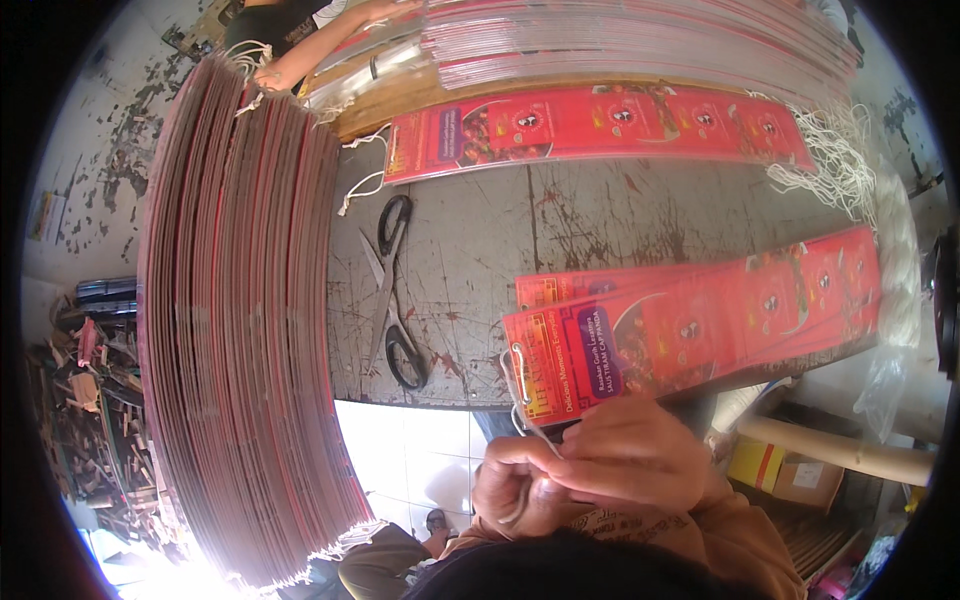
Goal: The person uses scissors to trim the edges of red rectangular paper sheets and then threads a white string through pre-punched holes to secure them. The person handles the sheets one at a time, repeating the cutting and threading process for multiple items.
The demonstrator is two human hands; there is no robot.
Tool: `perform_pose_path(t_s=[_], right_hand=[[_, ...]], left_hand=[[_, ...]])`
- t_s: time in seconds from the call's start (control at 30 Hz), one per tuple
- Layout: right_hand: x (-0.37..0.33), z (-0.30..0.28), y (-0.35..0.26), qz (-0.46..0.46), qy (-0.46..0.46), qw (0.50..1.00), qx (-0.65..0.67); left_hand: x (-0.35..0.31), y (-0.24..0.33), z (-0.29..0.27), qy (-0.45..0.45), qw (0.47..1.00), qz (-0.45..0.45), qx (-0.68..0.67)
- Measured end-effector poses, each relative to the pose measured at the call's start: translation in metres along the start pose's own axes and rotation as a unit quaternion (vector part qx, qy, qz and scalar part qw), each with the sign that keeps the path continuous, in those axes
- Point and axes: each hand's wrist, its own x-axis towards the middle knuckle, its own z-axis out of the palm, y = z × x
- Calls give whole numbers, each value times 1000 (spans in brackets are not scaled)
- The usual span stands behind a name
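Note:
A long red printed strip [690, 325] lies at the table's near right edge, on top of another red strip [560, 287]. White string [518, 385] passes through holes at its left end and runs down to my fingers. My left hand [520, 482] is closed in a pinch on the string. Right beside it, my right hand [635, 450] is closed as well, its fingertips meeting the left ones at the string. The string's ends are hidden within the fingers.
Black-handled scissors [388, 295] lie partly spread on the grey table [460, 215]. A tall stack of strips [240, 330] stands left. More red strips [600, 125] lie at the back, beside white strings [830, 165] and a plastic-wrapped stack [640, 40]. Another person's arm [315, 55] reaches in far left.

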Motion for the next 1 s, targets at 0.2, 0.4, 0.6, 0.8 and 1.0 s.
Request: perform_pose_path(t_s=[0.2, 0.4, 0.6, 0.8, 1.0], right_hand=[[2, 5, -2, 27, 92, 995, -22], [5, 13, 1, 54, 161, 985, -16], [2, 15, 2, 76, 134, 988, 10], [2, 13, 3, 41, 141, 989, 7], [2, 8, 2, 59, 143, 988, -5]], left_hand=[[11, -12, -24, -136, 983, 58, 106], [20, -6, 3, -63, 991, 87, 75], [34, -16, -12, -175, 933, 208, 237], [33, -15, -8, -221, 915, 182, 283], [33, -25, -5, -241, 918, 202, 243]])
